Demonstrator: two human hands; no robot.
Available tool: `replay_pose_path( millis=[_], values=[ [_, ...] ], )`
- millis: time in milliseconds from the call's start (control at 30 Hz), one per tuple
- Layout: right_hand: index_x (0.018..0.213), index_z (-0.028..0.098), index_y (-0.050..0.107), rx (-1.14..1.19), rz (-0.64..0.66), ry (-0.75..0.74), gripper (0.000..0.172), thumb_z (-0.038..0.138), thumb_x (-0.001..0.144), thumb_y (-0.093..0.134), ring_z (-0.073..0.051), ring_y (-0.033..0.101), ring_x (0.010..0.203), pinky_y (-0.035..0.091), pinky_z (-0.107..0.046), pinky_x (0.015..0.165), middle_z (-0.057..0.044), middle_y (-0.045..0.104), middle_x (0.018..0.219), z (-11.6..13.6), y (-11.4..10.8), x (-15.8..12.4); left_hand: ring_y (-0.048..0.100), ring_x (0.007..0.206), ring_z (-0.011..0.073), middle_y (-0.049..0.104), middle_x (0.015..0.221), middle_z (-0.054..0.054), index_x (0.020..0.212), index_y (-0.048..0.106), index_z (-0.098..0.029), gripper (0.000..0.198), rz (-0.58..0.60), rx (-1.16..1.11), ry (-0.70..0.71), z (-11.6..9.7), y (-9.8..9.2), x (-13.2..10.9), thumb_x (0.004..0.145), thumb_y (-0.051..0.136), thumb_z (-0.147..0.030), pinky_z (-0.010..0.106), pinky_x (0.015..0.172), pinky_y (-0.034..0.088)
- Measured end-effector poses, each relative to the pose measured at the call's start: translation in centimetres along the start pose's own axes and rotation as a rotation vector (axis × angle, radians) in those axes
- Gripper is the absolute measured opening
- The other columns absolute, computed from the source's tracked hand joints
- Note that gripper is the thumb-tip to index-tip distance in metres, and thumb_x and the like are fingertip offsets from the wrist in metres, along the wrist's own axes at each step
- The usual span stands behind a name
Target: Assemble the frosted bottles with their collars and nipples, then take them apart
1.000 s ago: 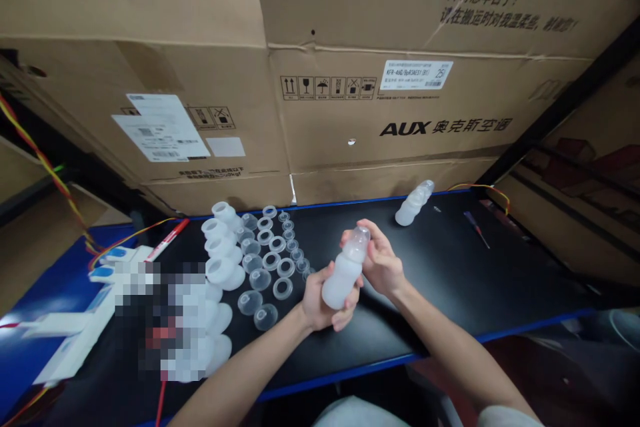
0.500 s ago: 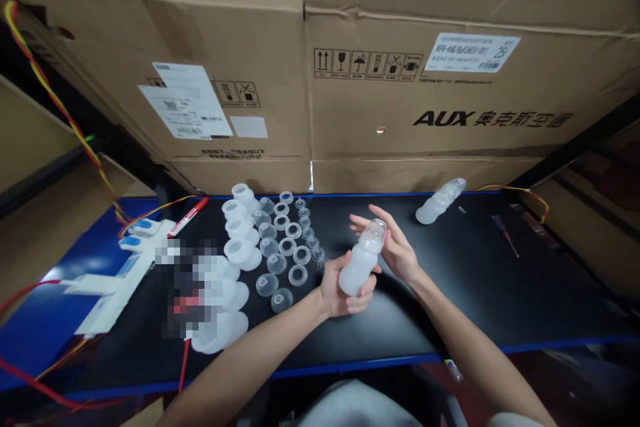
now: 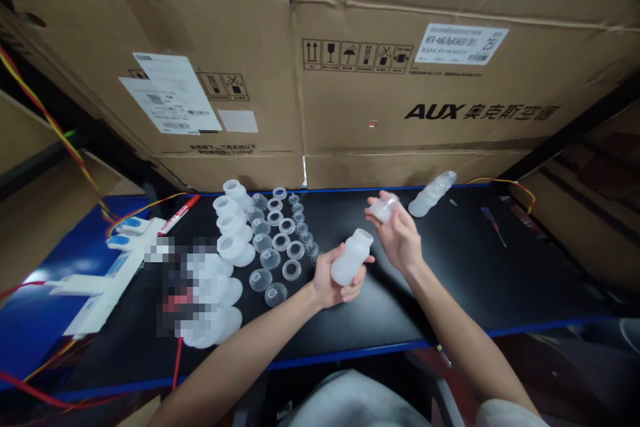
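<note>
A frosted white baby bottle (image 3: pixel 352 259), its neck uncovered, is tilted in my left hand (image 3: pixel 326 285), with the fingers wrapped round its body. Just up and to the right, apart from the bottle's mouth, my right hand (image 3: pixel 404 244) grips a clear dome cap (image 3: pixel 384 207); whether a ring or nipple sits inside it I cannot tell. To the left lie several clear domes (image 3: pixel 262 242), white rings (image 3: pixel 291 270) and small clear nipples (image 3: pixel 301 228) in slanting rows. Open-necked bottles (image 3: pixel 231 223) stand beyond them.
Capped bottles (image 3: pixel 433 193) stand at the back right, overlapping. A screwdriver (image 3: pixel 493 225) lies farther right on the black mat (image 3: pixel 450 280). A power strip (image 3: pixel 107 287), wires and a red marker (image 3: pixel 179 215) occupy the left side. Large cardboard (image 3: pixel 350 100) walls the back.
The clear cap has come off the bottle and is now in my right hand, which was open beside it. My left hand still holds the bottle. The view has shifted slightly.
</note>
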State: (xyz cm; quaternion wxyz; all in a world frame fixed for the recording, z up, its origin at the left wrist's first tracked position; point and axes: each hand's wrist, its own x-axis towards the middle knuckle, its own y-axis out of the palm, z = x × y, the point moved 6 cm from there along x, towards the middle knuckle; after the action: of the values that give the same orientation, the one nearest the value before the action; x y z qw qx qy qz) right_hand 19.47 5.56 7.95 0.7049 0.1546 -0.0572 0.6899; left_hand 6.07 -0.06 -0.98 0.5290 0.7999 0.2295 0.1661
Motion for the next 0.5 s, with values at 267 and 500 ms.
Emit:
replay_pose_path(
  millis=[267, 500],
  values=[
    [0.127, 0.020, 0.067, 0.128, -0.016, 0.274, 0.062, 0.073, 0.103, 0.046, -0.031, 0.079, 0.109, 0.061, -0.047, 0.095, -0.016, 0.077, 0.136, -2.2, -1.7, 2.0, 0.076, 0.078, 0.0243, 0.076, 0.094, 0.011, 0.117, 0.065, -0.013, 0.058, -0.223, 0.755, 0.282, -1.6, 1.3, -0.9, 0.085, 0.082, -0.057, 0.034, 0.071, 0.058],
    [0.118, 0.026, 0.071, 0.483, -0.016, 0.506, 0.041, 0.062, 0.099, 0.066, -0.022, 0.078, 0.097, 0.059, -0.033, 0.087, -0.006, 0.082, 0.126, -3.6, 0.1, 0.7, 0.067, 0.133, 0.0338, 0.071, 0.142, 0.015, 0.133, 0.060, -0.023, 0.053, -0.417, 1.765, 0.552, -3.4, 2.4, -2.1, 0.088, 0.084, -0.038, 0.054, 0.114, 0.052]
  ],
)
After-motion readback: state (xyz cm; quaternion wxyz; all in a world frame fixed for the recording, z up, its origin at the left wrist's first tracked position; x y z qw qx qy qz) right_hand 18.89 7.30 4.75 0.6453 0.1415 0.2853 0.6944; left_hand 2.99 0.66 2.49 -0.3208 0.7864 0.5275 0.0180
